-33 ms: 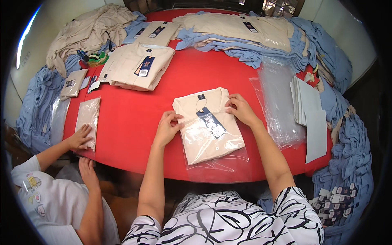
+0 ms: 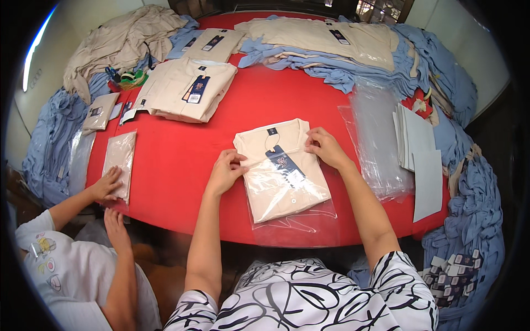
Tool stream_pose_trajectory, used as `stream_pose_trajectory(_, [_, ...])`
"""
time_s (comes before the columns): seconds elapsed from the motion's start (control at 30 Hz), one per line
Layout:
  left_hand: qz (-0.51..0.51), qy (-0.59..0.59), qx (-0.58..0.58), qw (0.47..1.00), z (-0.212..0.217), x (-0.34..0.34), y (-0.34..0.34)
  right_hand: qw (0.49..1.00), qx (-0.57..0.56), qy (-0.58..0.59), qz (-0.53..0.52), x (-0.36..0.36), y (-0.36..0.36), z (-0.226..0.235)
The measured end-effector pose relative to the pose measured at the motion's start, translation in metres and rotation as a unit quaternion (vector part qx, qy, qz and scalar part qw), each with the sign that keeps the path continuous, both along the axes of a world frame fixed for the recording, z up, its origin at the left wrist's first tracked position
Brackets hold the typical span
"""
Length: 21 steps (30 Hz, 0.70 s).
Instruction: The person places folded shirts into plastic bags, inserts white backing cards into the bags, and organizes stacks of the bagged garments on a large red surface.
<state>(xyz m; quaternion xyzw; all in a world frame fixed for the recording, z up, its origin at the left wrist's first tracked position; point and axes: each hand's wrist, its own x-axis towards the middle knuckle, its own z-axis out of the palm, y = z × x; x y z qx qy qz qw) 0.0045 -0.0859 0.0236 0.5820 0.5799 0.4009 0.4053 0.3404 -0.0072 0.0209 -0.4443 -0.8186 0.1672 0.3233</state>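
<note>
- A folded beige shirt (image 2: 281, 171) is seen lying on the red table (image 2: 176, 160), near its front edge, partly inside a clear plastic bag (image 2: 292, 218).
- The bag's open edge is pinched at the left by the fingers of the left hand (image 2: 225, 172); the hand rests against the shirt's left side.
- The same open edge is gripped at the right by the fingers of the right hand (image 2: 327, 148), at the shirt's upper right corner.
- A dark blue hang tag (image 2: 282, 160) is noted on the shirt front, between the two hands.
- A stack of empty clear bags (image 2: 375, 138) is recorded just right of the right hand, with white card sheets (image 2: 422, 149) beside it.
- More folded beige shirts (image 2: 187, 91) are seen further back on the table.
- At lower left, a small bagged item (image 2: 118, 163) is touched by another person's hand (image 2: 106, 185).
</note>
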Motion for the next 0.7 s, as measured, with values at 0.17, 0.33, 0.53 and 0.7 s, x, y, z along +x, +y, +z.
stream_pose_trajectory(0.17, [-0.001,-0.024,-0.115,0.993,-0.007,-0.007,0.021,0.972,-0.210,0.051,-0.091,-0.021,0.010,0.024])
stream_pose_trajectory(0.33, [-0.018,0.174,-0.017,0.985,0.008,-0.005,0.043,0.993,-0.112,-0.037,0.029,-0.009,0.047,0.017])
stream_pose_trajectory(0.53, [-0.193,0.206,-0.088,0.955,0.021,-0.028,0.084,0.952,-0.242,-0.072,0.176,-0.009,0.096,0.032])
stream_pose_trajectory(0.7, [-0.162,-0.012,-0.144,0.976,0.022,-0.022,0.087,0.916,-0.371,0.027,0.153,0.003,0.102,0.022])
